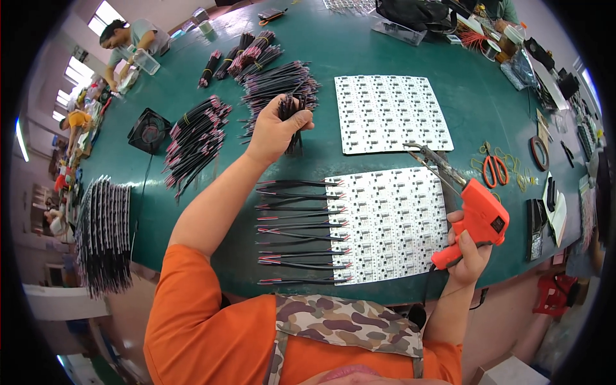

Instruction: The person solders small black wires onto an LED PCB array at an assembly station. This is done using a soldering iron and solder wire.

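Note:
My left hand [282, 128] is closed round a bunch of short black wires [293, 142], just in front of a larger pile of such wires [282, 83]. In my right hand [471, 256] is a red soldering gun [482, 215], its metal tip pointing left above the boards. A white circuit board panel [391, 224] lies before me on the green table. Several pairs of black and red wires [298, 224] stick out from its left edge. Behind it rests a second white panel [393, 112], thicker at its front edge like a stack, with no wires along its edges.
Another wire pile [197, 138] and a black fan [149, 130] stand to the left. Wired panels [104, 234] hang at the table's left edge. Orange-handled scissors [494, 168] and a tape roll [539, 153] lie right. A co-worker [138, 45] works at the far left.

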Action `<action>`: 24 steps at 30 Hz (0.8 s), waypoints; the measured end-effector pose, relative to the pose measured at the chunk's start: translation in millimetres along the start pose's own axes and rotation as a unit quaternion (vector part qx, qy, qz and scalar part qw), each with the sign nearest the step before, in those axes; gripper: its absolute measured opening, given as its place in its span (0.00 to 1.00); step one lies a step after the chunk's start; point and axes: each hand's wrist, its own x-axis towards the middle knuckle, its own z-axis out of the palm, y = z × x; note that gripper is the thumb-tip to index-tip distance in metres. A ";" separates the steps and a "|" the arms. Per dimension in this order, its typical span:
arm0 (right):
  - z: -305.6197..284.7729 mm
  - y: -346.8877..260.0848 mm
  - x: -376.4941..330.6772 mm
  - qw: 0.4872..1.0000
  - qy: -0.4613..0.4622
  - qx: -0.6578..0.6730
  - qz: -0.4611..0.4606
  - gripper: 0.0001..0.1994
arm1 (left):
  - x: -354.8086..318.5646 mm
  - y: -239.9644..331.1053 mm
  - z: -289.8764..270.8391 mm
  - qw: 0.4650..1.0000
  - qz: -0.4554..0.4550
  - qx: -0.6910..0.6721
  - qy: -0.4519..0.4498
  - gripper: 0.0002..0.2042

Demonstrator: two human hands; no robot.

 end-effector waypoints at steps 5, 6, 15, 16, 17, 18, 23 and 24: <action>-0.4 0.1 1.5 1.000 -0.012 -0.010 0.002 0.27 | 4.8 -3.0 8.6 0.997 0.017 0.077 -0.005 0.07; -1.2 0.8 0.8 1.000 -0.021 -0.006 0.000 0.27 | 3.2 -0.3 9.8 0.994 0.018 0.105 -0.021 0.07; 12.1 -10.1 0.0 0.991 -0.053 -0.078 0.093 0.25 | -25.4 30.3 20.9 0.889 0.089 0.400 -0.206 0.09; 14.6 -12.5 0.0 0.988 -0.071 -0.089 0.110 0.24 | -27.1 25.7 19.3 0.872 0.133 0.410 -0.231 0.09; 18.0 -15.6 0.0 0.983 -0.087 -0.099 0.126 0.24 | -28.3 21.0 17.8 0.853 0.178 0.419 -0.256 0.09; 25.1 -20.3 -0.3 0.981 -0.084 -0.102 0.139 0.23 | -29.0 16.9 16.0 0.852 0.167 0.409 -0.281 0.12; 40.0 -23.6 2.7 0.969 -0.112 -0.142 0.166 0.22 | -32.9 12.8 22.3 0.804 0.171 0.440 -0.362 0.14; 40.1 -21.1 4.1 0.965 -0.144 -0.170 0.139 0.22 | -33.4 9.1 24.2 0.788 0.199 0.453 -0.367 0.15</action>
